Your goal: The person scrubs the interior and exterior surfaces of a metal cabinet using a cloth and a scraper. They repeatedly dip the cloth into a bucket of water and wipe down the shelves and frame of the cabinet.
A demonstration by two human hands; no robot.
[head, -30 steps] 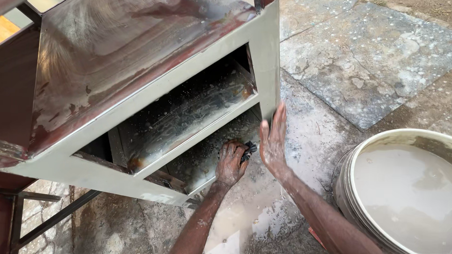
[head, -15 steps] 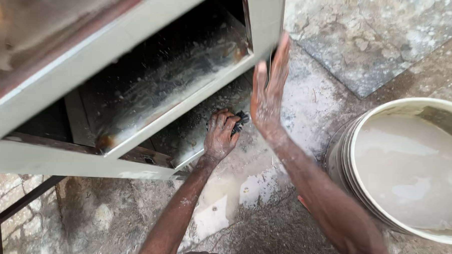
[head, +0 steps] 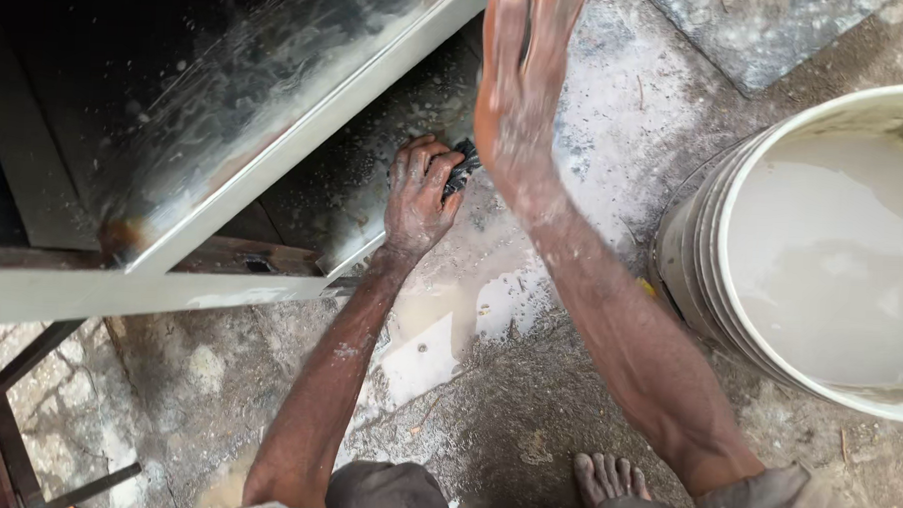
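A grey metal cabinet frame (head: 306,129) with dusty shelves lies tilted over the wet stone ground. My left hand (head: 419,193) is closed around a small dark scrubbing pad (head: 465,166) and presses it against the lower shelf edge near the cabinet's corner. My right hand (head: 523,76) is flat, fingers together and pointing up, resting against the cabinet's right side. Both forearms are streaked with whitish residue.
A large white bucket (head: 712,253) of cloudy water stands at the right, close to my right arm. A milky puddle (head: 449,334) lies on the ground between my arms. My bare toes (head: 609,478) show at the bottom. Dark metal legs (head: 15,419) stand at the lower left.
The view has come closer and lower to the cabinet. My left hand still holds the pad at the shelf edge, and my right hand stays flat on the cabinet's side.
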